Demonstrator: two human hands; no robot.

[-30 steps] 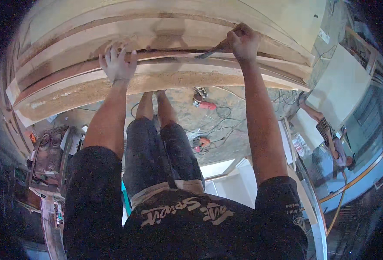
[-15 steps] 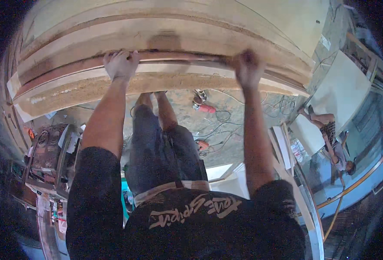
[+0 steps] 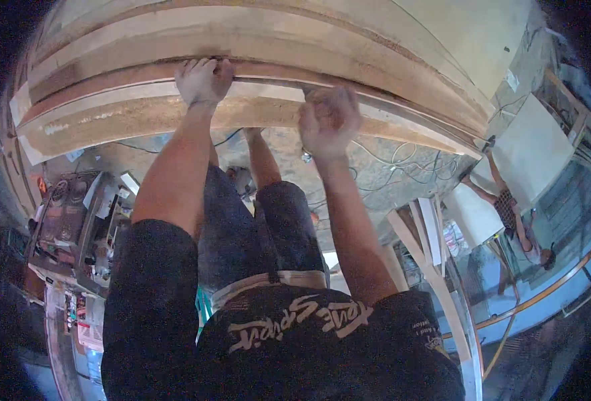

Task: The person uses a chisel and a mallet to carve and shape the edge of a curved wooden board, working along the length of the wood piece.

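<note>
Far left, a machine [image 3: 68, 220] with dark dials sits on the floor beside the person's leg, idle as far as the view shows. Moving in, the left hand [image 3: 204, 80] lies flat, fingers together and curled over the edge of the stacked wooden boards [image 3: 108, 100], pressing on a pale strip that runs across the pile. The pile itself spans the top of the view, layers of light and reddish timber lying one on another, their long edges fairly flush where the hand rests. Next, the right hand [image 3: 329, 120] hovers just off the board edge, bunched into a loose fist; whether it holds anything I cannot tell, it is blurred. My read: the stack is mostly squared up, with the right-hand end not yet pressed home. Cables [image 3: 402, 160] trail over the floor beneath. Far right, another person [image 3: 509, 207] bends over a white panel [image 3: 536, 147].
</note>
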